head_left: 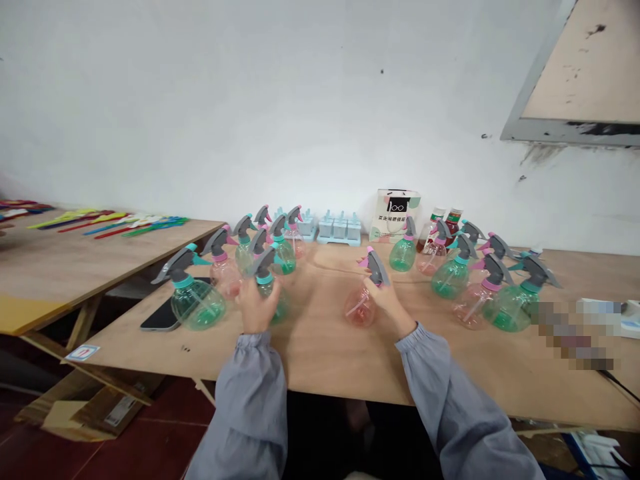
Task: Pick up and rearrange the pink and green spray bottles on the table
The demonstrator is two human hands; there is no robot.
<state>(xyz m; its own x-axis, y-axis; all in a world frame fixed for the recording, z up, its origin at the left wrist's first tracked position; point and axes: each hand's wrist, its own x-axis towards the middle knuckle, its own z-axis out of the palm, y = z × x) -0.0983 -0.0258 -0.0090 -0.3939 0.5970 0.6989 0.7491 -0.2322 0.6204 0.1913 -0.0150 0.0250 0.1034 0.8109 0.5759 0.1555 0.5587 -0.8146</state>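
My left hand (257, 308) is wrapped round a green spray bottle (265, 263) with a grey trigger head and a turquoise collar, upright at the left middle of the table. Part of its body is hidden by the fingers. In my right hand (384, 299), a pink spray bottle (359, 309) is gripped near the neck and tilts slightly. To the left of my left hand stands a larger clear-green spray bottle (197, 303). A pink spray bottle (470, 305) is among several bottles to the right of my right hand.
A dark phone (161, 316) lies at the left, partly behind a bottle. Light-blue popsicle molds (340, 230) and a printed paper bag (397, 217) stand by the wall. Two red-brown bottles (453, 230) are beside the bag. Colourful strips (107, 221) lie on another table.
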